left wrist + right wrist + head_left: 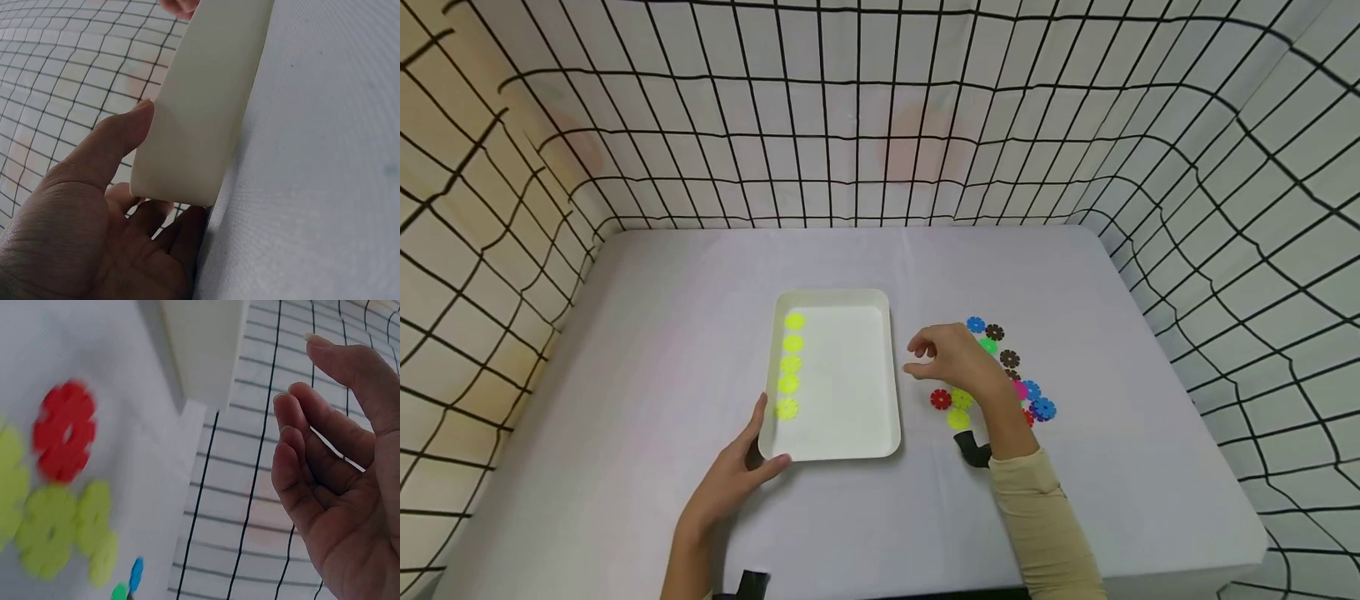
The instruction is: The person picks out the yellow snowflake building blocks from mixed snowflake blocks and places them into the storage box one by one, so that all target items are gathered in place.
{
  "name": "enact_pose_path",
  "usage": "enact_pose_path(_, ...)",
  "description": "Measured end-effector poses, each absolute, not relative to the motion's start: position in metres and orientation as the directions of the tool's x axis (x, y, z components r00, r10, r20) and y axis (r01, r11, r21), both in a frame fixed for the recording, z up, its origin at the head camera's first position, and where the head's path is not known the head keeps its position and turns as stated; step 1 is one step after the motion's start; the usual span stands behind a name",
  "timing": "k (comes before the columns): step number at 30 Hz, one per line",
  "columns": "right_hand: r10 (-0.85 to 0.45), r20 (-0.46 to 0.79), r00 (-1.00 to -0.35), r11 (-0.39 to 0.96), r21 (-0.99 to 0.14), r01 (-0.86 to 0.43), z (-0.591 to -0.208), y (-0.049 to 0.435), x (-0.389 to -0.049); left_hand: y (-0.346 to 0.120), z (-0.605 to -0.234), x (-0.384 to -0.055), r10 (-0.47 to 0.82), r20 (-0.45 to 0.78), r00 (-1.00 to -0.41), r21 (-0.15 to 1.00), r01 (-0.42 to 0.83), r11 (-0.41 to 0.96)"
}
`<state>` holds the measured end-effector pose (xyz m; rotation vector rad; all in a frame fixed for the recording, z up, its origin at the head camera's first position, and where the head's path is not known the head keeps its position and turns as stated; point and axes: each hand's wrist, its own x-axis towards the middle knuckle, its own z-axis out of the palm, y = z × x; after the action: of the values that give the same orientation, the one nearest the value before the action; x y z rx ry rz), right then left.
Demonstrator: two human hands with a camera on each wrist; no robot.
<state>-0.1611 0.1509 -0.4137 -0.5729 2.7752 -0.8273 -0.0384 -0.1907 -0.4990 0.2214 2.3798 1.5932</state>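
Observation:
A white tray [842,375] lies on the table with a column of several yellow flower-shaped discs [791,364] along its left side. At its near left corner, my left hand [730,483] holds the tray, thumb on the near edge and fingers along the left side. The left wrist view shows the thumb against the tray wall [194,106]. To the right of the tray, my right hand [958,358] hovers with a gap between thumb and fingers and nothing in it. Below it lie a red disc [941,399] and yellow discs [958,418].
Blue, brown, green and pink discs lie in a loose pile, partly hidden by the right forearm; a blue disc [1042,408] is at its right. Black wire mesh [857,117] surrounds the back and sides of the white-covered table [662,333].

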Motion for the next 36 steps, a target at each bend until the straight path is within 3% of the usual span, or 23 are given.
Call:
enact_pose_path(23, -0.202, -0.129, -0.971, 0.828, -0.553, -0.099, -0.463, 0.201, -0.102, -0.189, -0.497, -0.040, 0.283, -0.146, -0.948, 0.924, -0.028, 0.381)
enact_pose_path(36, -0.184, -0.078, -0.980, 0.832, -0.543, -0.113, -0.482, 0.212, -0.089, -0.192, -0.499, -0.041, 0.290, -0.128, -0.948, 0.926, -0.010, 0.377)
